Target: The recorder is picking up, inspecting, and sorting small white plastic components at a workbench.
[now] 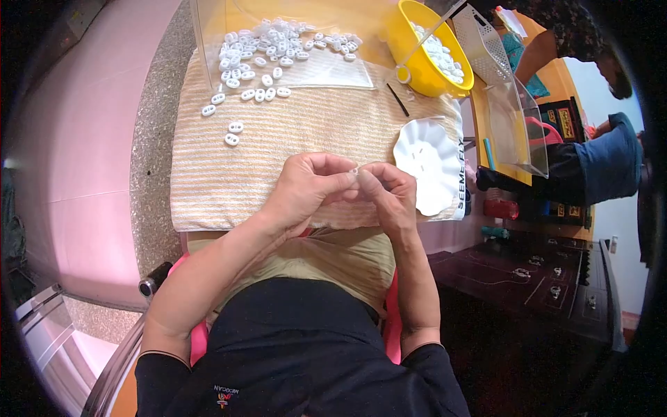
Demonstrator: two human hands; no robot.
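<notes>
My left hand and my right hand meet above the near part of a striped towel. Thumbs and forefingers of both pinch a tiny whitish piece, mostly covered by the fingertips, so its kind is unclear. Just right of my right hand lies a white scalloped dish with a few small slivers in it. Two white oval pieces with two holes each, one of them this oval piece, lie on the towel beyond my left hand.
A heap of similar white oval pieces spreads at the far left, beside a clear plastic sheet. More fill a yellow basket at far right. Near it lies a thin black stick. Another person's arm shows at upper right.
</notes>
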